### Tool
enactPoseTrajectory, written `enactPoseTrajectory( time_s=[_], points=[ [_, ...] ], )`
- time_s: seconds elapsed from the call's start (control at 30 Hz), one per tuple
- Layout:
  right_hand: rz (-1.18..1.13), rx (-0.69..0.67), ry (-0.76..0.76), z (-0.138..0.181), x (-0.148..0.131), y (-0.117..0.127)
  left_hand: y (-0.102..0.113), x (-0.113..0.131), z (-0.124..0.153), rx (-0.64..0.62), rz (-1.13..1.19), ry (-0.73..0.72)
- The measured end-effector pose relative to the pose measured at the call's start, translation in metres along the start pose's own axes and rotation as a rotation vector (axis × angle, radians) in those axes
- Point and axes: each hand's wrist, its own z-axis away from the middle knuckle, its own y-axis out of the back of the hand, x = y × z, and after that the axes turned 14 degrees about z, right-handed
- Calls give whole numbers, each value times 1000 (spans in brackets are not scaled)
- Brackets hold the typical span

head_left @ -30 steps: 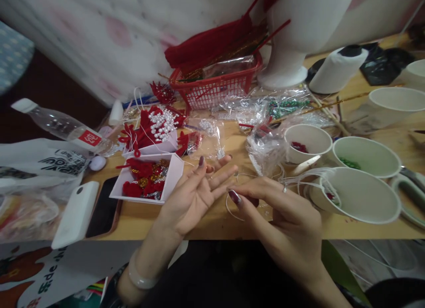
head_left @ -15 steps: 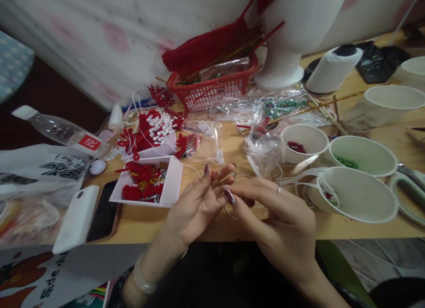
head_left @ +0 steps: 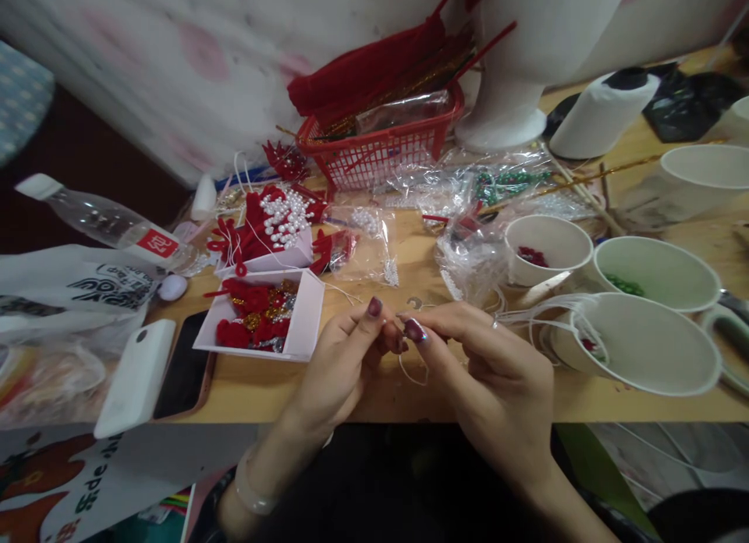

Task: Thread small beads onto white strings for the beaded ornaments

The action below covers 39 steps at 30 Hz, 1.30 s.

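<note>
My left hand (head_left: 342, 356) is closed, its thumb pressed against curled fingers, above the front part of the table. Facing it, my right hand (head_left: 497, 371) pinches with thumb and index finger, the tips almost touching the left ones. A thin white cord (head_left: 414, 381) comes from between the fingertips and droops in a small loop below them. Anything smaller inside the pinch is hidden. Just behind the fingers lies a small grey curved piece (head_left: 414, 302). More white cords (head_left: 527, 315) trail beside my right hand into a paper cup (head_left: 661, 348).
Left stands a white box (head_left: 307, 317) of red and gold ornaments, beside a phone (head_left: 184, 367) and a white power bank (head_left: 134, 379). Cups of red beads (head_left: 531, 256) and green beads (head_left: 625, 284) are at right. Behind are a red basket (head_left: 380, 149) and a thread cone (head_left: 602, 118).
My left fingers, spread half a second ago, have curled into a pinch. My right hand's fingertips have shifted slightly, and the cord loop now hangs clearly below. The view has shifted a little.
</note>
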Motion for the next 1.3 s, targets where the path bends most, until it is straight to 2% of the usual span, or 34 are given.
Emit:
enactPoseTrajectory(
  time_s=[0.23, 0.4, 1.03, 1.3],
  points=[
    [39, -49, -2, 0, 0, -1, 6, 0, 6, -109, -183, -35],
    [57, -72, 17, 1, 2, 2, 10, 2, 8, -140, -259, -70],
    [101, -90, 82, 2, 0, 3, 10, 0, 10, -53, -364, -71],
    [157, -39, 80, 5, 4, -3, 8, -1, 10, -58, -363, -62]
  ],
)
